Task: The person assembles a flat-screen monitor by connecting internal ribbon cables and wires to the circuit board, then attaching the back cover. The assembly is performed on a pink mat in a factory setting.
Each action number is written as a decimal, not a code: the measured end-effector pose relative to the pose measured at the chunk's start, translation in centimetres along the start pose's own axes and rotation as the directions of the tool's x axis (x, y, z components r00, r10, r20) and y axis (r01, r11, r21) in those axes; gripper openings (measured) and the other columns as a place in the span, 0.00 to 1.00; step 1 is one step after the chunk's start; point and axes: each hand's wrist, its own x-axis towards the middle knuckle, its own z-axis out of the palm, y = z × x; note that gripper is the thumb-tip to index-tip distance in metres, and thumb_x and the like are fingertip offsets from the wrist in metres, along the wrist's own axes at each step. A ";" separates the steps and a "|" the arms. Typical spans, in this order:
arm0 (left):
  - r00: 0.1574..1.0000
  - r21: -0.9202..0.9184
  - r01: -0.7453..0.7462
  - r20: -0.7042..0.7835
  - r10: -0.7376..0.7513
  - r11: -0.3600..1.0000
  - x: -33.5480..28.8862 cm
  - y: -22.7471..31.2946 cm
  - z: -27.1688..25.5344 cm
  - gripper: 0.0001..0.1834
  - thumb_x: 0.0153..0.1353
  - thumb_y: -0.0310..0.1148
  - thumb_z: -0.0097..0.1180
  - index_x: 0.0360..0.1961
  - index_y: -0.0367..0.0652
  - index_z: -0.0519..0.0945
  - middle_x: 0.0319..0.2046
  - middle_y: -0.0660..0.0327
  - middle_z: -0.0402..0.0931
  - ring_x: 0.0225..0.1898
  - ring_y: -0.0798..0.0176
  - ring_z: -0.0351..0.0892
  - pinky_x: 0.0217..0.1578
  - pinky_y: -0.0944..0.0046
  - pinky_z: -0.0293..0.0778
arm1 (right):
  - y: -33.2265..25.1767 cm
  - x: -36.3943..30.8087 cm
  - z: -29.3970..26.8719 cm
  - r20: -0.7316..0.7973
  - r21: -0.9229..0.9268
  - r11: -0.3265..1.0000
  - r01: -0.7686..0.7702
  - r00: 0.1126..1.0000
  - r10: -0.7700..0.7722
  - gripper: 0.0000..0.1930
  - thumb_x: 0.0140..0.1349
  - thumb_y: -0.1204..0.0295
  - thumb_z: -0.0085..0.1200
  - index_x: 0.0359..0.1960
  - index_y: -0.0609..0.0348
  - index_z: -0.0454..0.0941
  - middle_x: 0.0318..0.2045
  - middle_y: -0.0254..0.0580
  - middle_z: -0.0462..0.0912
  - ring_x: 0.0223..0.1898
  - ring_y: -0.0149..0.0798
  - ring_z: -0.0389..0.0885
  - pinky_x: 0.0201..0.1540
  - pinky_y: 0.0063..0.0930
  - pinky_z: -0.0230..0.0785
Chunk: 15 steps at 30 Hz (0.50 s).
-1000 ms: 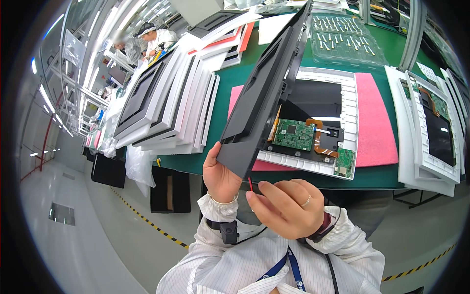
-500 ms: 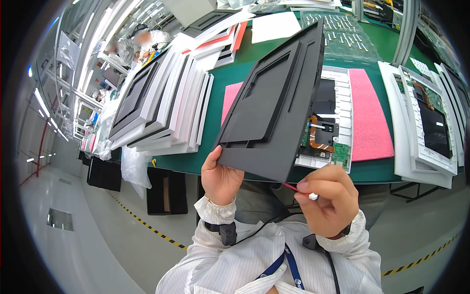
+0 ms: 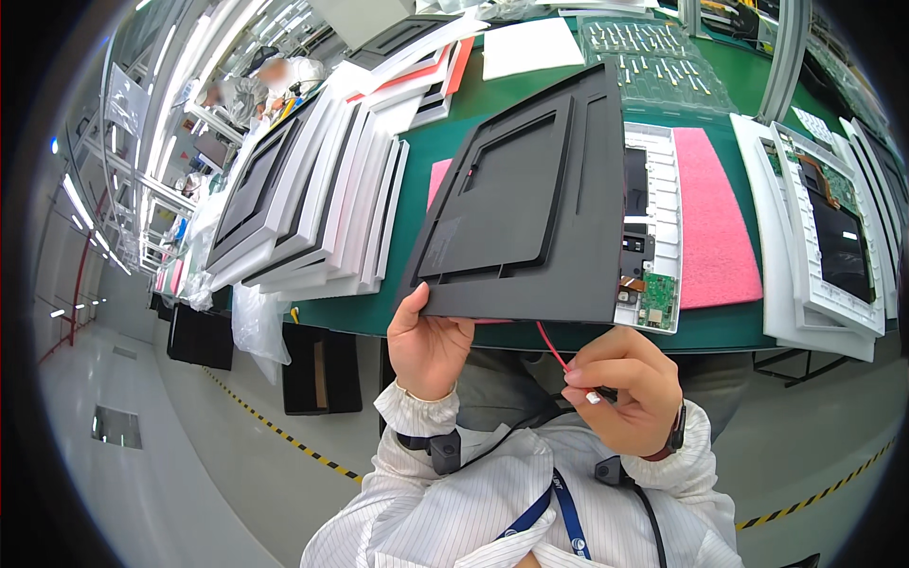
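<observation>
A leaning stack of white-edged panels (image 3: 312,208), the outermost with a dark, stepped face, stands at the left on the green counter (image 3: 440,137). A crumpled clear bag (image 3: 260,327) hangs beside its near end, and a black box (image 3: 322,369) sits on the floor below.

Next comes the left hand (image 3: 431,346), its grip closed on the near left corner of a dark grey cover (image 3: 511,293), thumb on the upper face and fingers underneath. The cover is held tilted above the near part of the counter. It is broad, flat, matt and straight-edged, with a large raised outline framing a sunken middle; a second, smaller stepped outline lies within. A small red spot shows in the upper left of that recess, a faint pale patch toward its lower left, and a narrow groove runs along the right side.

From under the near edge hangs a thin red cable (image 3: 552,346) ending in a small white connector (image 3: 594,398). The right hand (image 3: 625,388) has its grip pinched on the cable just behind the connector.

Behind the cover, partly hidden, a white frame (image 3: 668,208) with a green circuit board (image 3: 656,301) lies on pink foam (image 3: 715,218). Farther right, another white frame (image 3: 805,270) leans.
</observation>
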 end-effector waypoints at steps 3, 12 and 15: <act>0.999 0.045 -0.044 -0.018 0.045 0.998 -0.4 0.1 0.2 0.14 0.67 0.28 0.45 0.50 0.35 0.75 0.47 0.53 0.80 0.46 0.56 0.81 0.48 0.58 0.79 | -0.1 0.2 0.0 0.018 -0.056 0.998 -0.005 1.000 0.006 0.15 0.42 0.87 0.62 0.34 0.59 0.81 0.30 0.41 0.80 0.28 0.36 0.79 0.28 0.24 0.72; 0.989 0.144 -0.145 0.052 0.139 0.979 -0.9 0.2 0.1 0.13 0.67 0.30 0.44 0.45 0.32 0.77 0.45 0.49 0.81 0.48 0.53 0.81 0.51 0.53 0.77 | 0.2 0.0 -1.3 0.088 -0.291 0.952 0.096 0.993 -0.074 0.14 0.39 0.84 0.64 0.31 0.59 0.80 0.29 0.39 0.81 0.27 0.38 0.79 0.26 0.26 0.70; 0.985 0.148 -0.170 0.055 0.164 0.974 -1.0 0.1 0.2 0.14 0.67 0.30 0.44 0.45 0.31 0.77 0.46 0.47 0.80 0.48 0.52 0.81 0.52 0.52 0.76 | 0.3 -0.1 -1.6 0.075 -0.352 0.928 0.124 0.992 -0.105 0.14 0.39 0.82 0.66 0.31 0.59 0.80 0.28 0.39 0.80 0.26 0.38 0.79 0.25 0.26 0.70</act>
